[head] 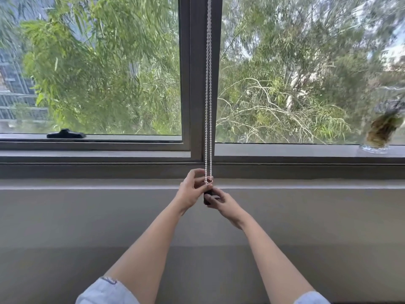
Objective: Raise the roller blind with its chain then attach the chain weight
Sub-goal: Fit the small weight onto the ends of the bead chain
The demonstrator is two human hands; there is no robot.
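Pinched in the left hand [191, 189]: looped end of the beaded white chain [208, 95]; just below, gripped by the right hand [221, 202]: a small dark blocky weight [207, 197].

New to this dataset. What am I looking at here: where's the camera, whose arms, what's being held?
There is no robot: a person works with two bare hands. The single picture comes from a wide-angle camera worn on the person's head, looking forward and down, so both forearms reach in from the bottom edge.

Ahead is a window with trees outside. No blind fabric shows in the frame. A white bead chain hangs down in front of the centre post of the window frame. The left hand pinches the bottom loop of the chain. The right hand grips a small dark chain weight just below it, seemingly being fitted to the loop.

On the sill, a glass vase stands at the far right; a black window handle sits at the left.
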